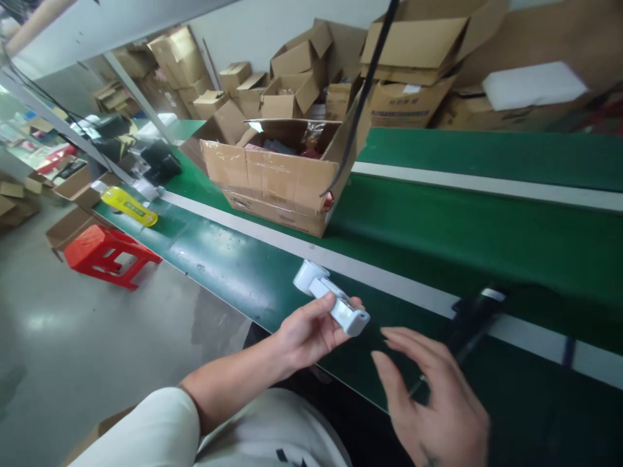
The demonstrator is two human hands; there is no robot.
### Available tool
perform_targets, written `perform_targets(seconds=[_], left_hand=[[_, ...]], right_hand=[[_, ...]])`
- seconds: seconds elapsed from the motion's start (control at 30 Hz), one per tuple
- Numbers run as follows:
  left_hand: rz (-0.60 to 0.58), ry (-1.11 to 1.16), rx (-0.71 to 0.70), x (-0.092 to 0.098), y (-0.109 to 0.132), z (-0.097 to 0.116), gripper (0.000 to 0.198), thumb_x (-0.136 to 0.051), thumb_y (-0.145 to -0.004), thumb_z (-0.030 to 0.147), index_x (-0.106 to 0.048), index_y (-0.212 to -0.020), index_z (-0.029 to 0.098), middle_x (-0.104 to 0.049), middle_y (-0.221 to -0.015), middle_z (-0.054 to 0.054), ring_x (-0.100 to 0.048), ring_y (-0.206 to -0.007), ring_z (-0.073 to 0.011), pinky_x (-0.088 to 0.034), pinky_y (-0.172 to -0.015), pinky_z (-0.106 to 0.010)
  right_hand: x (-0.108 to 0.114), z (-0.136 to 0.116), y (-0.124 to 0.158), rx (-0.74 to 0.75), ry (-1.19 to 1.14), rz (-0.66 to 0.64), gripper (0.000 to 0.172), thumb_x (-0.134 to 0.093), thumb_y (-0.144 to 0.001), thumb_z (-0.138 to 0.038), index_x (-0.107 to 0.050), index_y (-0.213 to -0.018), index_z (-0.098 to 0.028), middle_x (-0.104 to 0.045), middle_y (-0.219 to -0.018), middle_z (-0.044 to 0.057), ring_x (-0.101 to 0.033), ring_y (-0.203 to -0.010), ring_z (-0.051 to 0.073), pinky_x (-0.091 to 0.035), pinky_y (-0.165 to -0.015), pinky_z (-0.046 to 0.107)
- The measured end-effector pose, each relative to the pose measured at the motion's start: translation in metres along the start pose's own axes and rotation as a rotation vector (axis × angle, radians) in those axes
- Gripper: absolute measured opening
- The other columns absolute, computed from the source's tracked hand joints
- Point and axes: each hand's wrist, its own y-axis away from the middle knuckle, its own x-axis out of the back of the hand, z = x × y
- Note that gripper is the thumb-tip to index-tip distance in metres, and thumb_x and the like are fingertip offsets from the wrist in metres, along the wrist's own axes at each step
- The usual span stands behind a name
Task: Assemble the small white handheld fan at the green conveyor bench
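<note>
My left hand [309, 334] grips a pale blue plastic device [346, 314] with a rounded end and a longer, box-like body. The thumb lies on top of the body and the fingers curl round its underside. To the right, my right hand [440, 402] is held above the bench, thumb and fingers apart and nothing between them. Just beyond it is a dark, elongated tool [470, 327] with a pale band, too blurred to name.
A large open cardboard box [272, 181] with mixed contents stands on the green bench [219, 253]. Leftward are a yellow bottle [129, 204] and, on the floor, a red stool [104, 253]. A black cable [365, 97] hangs before the box. Cartons [409, 100] are stacked behind.
</note>
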Motion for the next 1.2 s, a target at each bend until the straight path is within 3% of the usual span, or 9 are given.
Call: perform_targets(seconds=[0.1,0.23,0.4,0.53,0.63,0.8,0.93,1.2], left_hand=[[-0.048,-0.051,-0.033,0.001,0.007,-0.007,0.039,-0.091,-0.083,0.018,-0.075,-0.112,-0.003,-0.074,-0.111,-0.017,-0.075,-0.100,-0.0228,-0.065,-0.088,-0.030],[-0.056,-0.132,-0.100,-0.001,0.015,-0.011,0.051,-0.100,-0.072,0.027,-0.078,-0.110,0.001,-0.075,-0.107,-0.014,-0.075,-0.096,-0.0196,-0.064,-0.088,-0.026],[-0.105,-0.219,-0.172,-0.002,0.022,-0.012,0.048,-0.100,-0.073,0.029,-0.081,-0.111,0.007,-0.076,-0.108,-0.011,-0.075,-0.099,-0.0175,-0.062,-0.094,-0.026],[-0.192,-0.303,-0.254,0.003,0.026,-0.014,0.043,-0.097,-0.078,0.028,-0.080,-0.114,0.012,-0.076,-0.113,-0.010,-0.074,-0.103,-0.0164,-0.060,-0.096,-0.025],[-0.288,-0.336,-0.347,0.007,0.026,-0.016,0.035,-0.094,-0.080,0.019,-0.078,-0.111,0.018,-0.075,-0.118,-0.008,-0.073,-0.111,-0.0186,-0.059,-0.100,-0.032],[-0.483,-0.436,-0.483,0.015,0.023,-0.018,0.033,-0.088,-0.085,0.011,-0.068,-0.111,0.017,-0.074,-0.122,-0.011,-0.071,-0.118,-0.0220,-0.056,-0.104,-0.041],[-0.577,-0.478,-0.498,0.018,0.022,-0.015,0.032,-0.085,-0.089,0.013,-0.065,-0.114,0.017,-0.073,-0.125,-0.010,-0.069,-0.124,-0.0214,-0.053,-0.108,-0.043],[-0.606,-0.523,-0.468,0.018,0.026,-0.012,0.034,-0.087,-0.087,0.013,-0.063,-0.113,0.017,-0.073,-0.122,-0.011,-0.065,-0.130,-0.0231,-0.045,-0.118,-0.050]], right_hand=[[-0.008,-0.018,-0.006,0.109,0.058,0.001,0.032,-0.070,-0.088,-0.017,-0.062,-0.118,-0.009,-0.062,-0.119,0.004,-0.060,-0.115,-0.003,-0.051,-0.103,0.010],[-0.012,-0.016,-0.003,0.114,0.035,0.019,0.032,-0.072,-0.086,-0.015,-0.062,-0.115,-0.009,-0.061,-0.116,0.004,-0.059,-0.113,-0.004,-0.052,-0.103,0.009],[-0.019,-0.011,0.013,0.026,-0.053,0.013,0.041,-0.070,-0.086,-0.014,-0.060,-0.125,-0.006,-0.057,-0.126,0.009,-0.060,-0.121,-0.001,-0.061,-0.094,0.006],[-0.017,-0.007,0.024,0.026,-0.059,0.005,0.042,-0.071,-0.084,-0.012,-0.059,-0.125,-0.008,-0.059,-0.127,0.007,-0.061,-0.122,-0.001,-0.062,-0.096,0.005],[-0.015,-0.002,0.033,-0.012,-0.115,-0.022,0.040,-0.069,-0.086,-0.014,-0.059,-0.124,-0.008,-0.058,-0.128,0.008,-0.062,-0.123,0.000,-0.063,-0.097,0.005],[-0.017,0.007,0.049,-0.141,-0.291,-0.081,0.045,-0.063,-0.089,-0.014,-0.054,-0.134,-0.008,-0.054,-0.136,0.012,-0.063,-0.129,0.001,-0.062,-0.102,0.003],[-0.017,0.005,0.051,-0.180,-0.349,-0.076,0.046,-0.064,-0.089,-0.014,-0.054,-0.133,-0.007,-0.055,-0.133,0.013,-0.065,-0.126,0.003,-0.063,-0.102,0.004],[-0.016,0.008,0.060,-0.186,-0.376,-0.110,0.051,-0.063,-0.090,-0.013,-0.052,-0.140,-0.008,-0.051,-0.141,0.013,-0.063,-0.132,0.001,-0.061,-0.108,0.000]])
